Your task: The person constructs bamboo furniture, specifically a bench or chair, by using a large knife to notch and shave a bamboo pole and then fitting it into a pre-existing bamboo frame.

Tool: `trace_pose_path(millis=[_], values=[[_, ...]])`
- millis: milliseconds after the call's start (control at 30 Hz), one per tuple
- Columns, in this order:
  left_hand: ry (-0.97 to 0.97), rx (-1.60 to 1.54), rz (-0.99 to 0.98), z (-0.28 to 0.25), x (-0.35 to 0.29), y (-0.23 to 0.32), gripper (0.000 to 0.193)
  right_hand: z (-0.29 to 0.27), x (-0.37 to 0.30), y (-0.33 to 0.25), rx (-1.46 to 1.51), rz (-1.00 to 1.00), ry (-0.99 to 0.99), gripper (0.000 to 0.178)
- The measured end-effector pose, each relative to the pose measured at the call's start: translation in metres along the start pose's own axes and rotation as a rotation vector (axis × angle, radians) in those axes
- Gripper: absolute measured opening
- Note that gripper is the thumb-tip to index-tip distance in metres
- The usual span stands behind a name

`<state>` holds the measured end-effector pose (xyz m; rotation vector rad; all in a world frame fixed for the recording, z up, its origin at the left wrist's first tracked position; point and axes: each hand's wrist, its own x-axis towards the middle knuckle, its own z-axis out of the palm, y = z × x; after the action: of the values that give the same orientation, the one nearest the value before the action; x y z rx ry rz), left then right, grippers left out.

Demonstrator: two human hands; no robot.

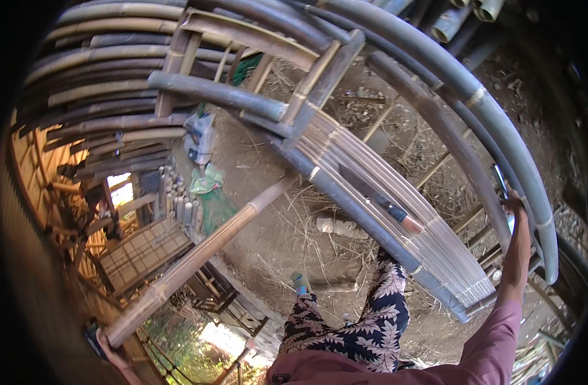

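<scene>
At the far lower left, my left hand (109, 354) is closed around the near end of a long split-looking bamboo pole (207, 250). From there the pole slants up to the bench edge. A dark object (94, 338) shows beside that hand; its kind is unclear. On the right, my right hand (514, 204) is closed on a slim dark object with a shiny edge (500, 182), close to the large bamboo poles. A machete (374, 196) with a dark blade and a wooden handle lies on the slatted bamboo bench (448, 256), between my hands.
Long curved-looking bamboo poles (493, 122) run along the right, and more are stacked (108, 83) at upper left. A bamboo frame (243, 96) stands at the bench's far end. Bags (201, 138), a green net (217, 208) and shavings (313, 240) lie on the dirt floor.
</scene>
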<state>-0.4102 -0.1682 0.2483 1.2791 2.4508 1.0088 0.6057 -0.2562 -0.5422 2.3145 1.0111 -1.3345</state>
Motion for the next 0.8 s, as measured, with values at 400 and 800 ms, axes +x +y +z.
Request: trace_pose_path(millis=[400, 800], values=[[-0.062, 0.245, -0.022, 0.019, -0.01, 0.039, 0.062, 0.035, -0.228, -0.046, 0.571, -0.345, 0.388, 0.007], [0.076, -0.187, 0.541, -0.002, 0.086, -0.124, 0.044, 0.076, -0.687, -0.344, 0.856, -0.891, 0.873, 0.047]])
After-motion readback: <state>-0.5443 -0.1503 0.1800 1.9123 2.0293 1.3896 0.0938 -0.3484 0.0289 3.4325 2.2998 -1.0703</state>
